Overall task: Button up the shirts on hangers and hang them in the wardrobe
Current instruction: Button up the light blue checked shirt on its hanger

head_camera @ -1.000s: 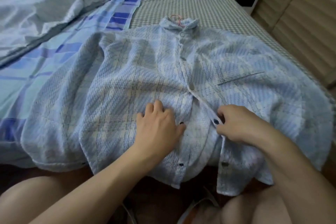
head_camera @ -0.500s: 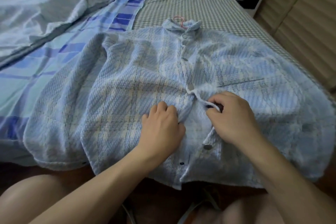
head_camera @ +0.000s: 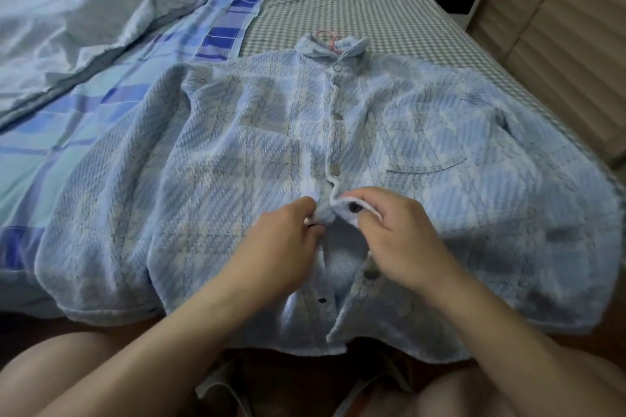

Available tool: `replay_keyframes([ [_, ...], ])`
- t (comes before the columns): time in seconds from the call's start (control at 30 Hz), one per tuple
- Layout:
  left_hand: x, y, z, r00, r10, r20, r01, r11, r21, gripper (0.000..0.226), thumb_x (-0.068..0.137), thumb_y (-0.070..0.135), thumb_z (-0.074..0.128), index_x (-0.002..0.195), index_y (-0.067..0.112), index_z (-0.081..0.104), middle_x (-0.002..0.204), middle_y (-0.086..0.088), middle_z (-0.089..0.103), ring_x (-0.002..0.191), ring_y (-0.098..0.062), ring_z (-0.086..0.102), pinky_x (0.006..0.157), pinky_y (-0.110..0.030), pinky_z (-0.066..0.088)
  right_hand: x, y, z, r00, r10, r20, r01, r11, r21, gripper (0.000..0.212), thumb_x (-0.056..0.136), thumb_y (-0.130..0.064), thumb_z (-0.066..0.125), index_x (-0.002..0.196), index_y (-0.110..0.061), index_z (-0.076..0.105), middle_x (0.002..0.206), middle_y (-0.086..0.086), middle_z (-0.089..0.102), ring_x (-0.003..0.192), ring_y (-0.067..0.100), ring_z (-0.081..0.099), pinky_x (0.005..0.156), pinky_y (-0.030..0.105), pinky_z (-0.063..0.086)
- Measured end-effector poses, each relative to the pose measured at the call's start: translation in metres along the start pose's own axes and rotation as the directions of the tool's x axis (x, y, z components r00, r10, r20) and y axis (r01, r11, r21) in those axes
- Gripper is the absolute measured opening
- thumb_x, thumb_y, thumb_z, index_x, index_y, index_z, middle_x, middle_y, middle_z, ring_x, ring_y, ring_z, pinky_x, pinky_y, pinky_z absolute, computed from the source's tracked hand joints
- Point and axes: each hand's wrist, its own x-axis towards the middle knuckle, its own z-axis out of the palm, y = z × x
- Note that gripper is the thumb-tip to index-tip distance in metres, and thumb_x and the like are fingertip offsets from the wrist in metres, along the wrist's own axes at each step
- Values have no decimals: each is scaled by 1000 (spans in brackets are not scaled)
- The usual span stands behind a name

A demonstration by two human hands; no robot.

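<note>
The right hand (head_camera: pixel 403 240) is curled round the buttonhole edge of the shirt (head_camera: pixel 237 152), whose flap is pinched and folded back just above a dark snap (head_camera: pixel 354 207), while the matching edge is pinched by the left hand (head_camera: pixel 281 247) just to the left, the two sets of fingers almost touching. The opening runs straight away from the hands towards the collar (head_camera: pixel 330 46), closed above them and gaping below. The shirt is spread front-up on the bed (head_camera: pixel 355 0), a pink hanger hook (head_camera: pixel 327 35) showing at the collar.

1 head-worn view looks forward and down, close over the bed (head_camera: pixel 355 0); wide-angle.
</note>
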Motion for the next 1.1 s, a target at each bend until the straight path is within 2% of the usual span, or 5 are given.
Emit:
replay_keyframes([
  [0.13,0,8,14,987,-160,-10,135,867,-479,11,89,24,76,81,19,70,60,6,61,49,-2,51,48,-17,37,1,-7,6,964,110,-242,-33,952,303,20,97,-14,62,101,-33,65,90,-14,71,82,3,67,64,15,51],
  [0.47,-12,10,11,938,-257,234,308,304,-902,26,83,-12,73,107,-2,69,87,-19,72,80,-27,72,73,-31,59,-4,-2,18,956,-202,-212,186,978,-92,13,86,-14,77,86,-21,67,84,-14,57,80,4,59,67,20,47],
  [0.8,-15,14,9,959,-281,34,131,337,-932,23,79,-8,78,78,9,63,72,-11,61,70,-22,57,61,-26,46,-2,-4,3,973,-178,-147,168,983,-78,11,82,-15,82,81,-19,71,78,-15,60,78,6,61,65,11,42],
  [0.93,-18,20,6,978,-202,-56,46,466,-884,15,81,-5,79,80,7,70,73,-13,69,68,-18,64,65,-28,53,-4,-8,5,966,65,-249,-27,988,152,7,86,-25,80,80,-24,75,72,-15,69,71,1,64,62,11,42],
  [1.1,-16,19,10,961,-276,-22,95,402,-911,17,80,-6,79,80,7,67,73,-10,67,70,-20,62,64,-27,51,-3,-9,7,973,171,-158,-139,971,196,6,90,-27,76,85,-29,78,78,-17,73,77,-1,67,66,11,46],
])
